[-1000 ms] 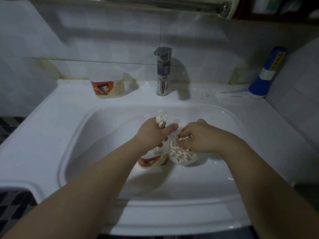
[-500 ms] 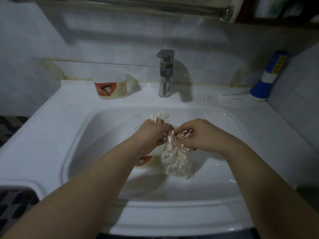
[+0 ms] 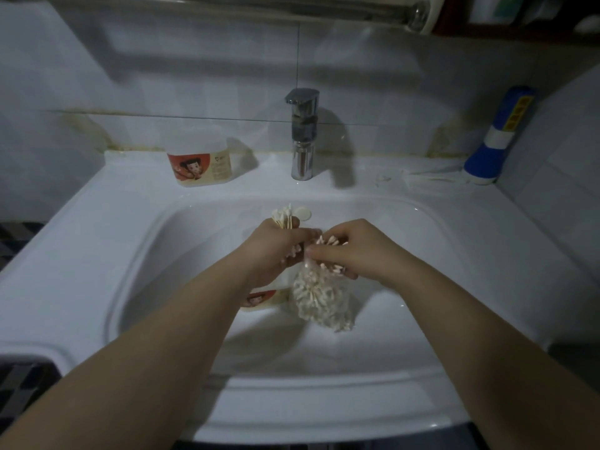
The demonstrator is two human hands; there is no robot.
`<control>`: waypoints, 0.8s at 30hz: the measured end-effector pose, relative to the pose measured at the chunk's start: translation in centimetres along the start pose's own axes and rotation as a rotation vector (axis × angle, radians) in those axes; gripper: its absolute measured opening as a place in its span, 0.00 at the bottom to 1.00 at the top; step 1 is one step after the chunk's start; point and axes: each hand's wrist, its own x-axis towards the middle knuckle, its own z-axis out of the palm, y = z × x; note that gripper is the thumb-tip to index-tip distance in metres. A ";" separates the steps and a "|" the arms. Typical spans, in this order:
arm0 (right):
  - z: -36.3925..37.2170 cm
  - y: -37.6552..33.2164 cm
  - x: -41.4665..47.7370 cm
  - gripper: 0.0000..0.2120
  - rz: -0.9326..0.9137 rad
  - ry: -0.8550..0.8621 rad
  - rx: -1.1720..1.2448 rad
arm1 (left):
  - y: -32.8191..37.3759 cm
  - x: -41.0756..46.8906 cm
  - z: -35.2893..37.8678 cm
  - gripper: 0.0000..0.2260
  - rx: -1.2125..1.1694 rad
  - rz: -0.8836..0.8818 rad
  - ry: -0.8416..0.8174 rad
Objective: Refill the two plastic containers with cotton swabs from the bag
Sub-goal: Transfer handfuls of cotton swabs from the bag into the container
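Plastic bag [image 3: 319,300], limp and light (likely slippery): best pinched at neck. Clutching swabs [image 3: 285,217] in left hand [image 3: 276,251], pinching bag with right hand [image 3: 350,251].

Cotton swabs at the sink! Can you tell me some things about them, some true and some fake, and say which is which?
1. The left hand grips a bunch of cotton swabs. True.
2. The right hand pinches the top of the bag. True.
3. The bag lies flat on the ledge. False: it hangs over the basin of the sink.
4. Both containers stand beside the faucet. False: the ledge container stands left of the faucet; the basin container sits down in the sink, partly hidden by the left arm.
5. Water runs from the faucet. False: no stream shows.
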 end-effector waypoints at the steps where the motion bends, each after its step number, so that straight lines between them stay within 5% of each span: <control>1: 0.1 0.1 0.1 0.10 0.014 0.037 0.011 | 0.0 0.0 0.1 0.13 0.021 0.008 0.003; 6: -0.2 0.4 0.7 0.05 0.063 0.081 0.039 | 0.1 0.2 0.2 0.13 0.282 0.109 0.172; 12: -0.7 0.3 0.4 0.03 0.001 0.102 0.090 | 0.1 0.2 -0.4 0.13 0.880 0.302 0.417; 16: -0.8 0.0 0.2 0.03 -0.097 0.162 -0.009 | 0.6 -0.6 0.7 0.05 0.562 0.557 0.335; 20: -0.9 0.0 0.3 0.04 -0.200 0.264 -0.057 | 0.3 -0.9 1.2 0.08 0.481 0.471 0.132; 24: -1.3 0.2 0.2 0.05 -0.165 0.208 -0.019 | 0.3 -1.0 1.3 0.09 0.353 0.418 0.112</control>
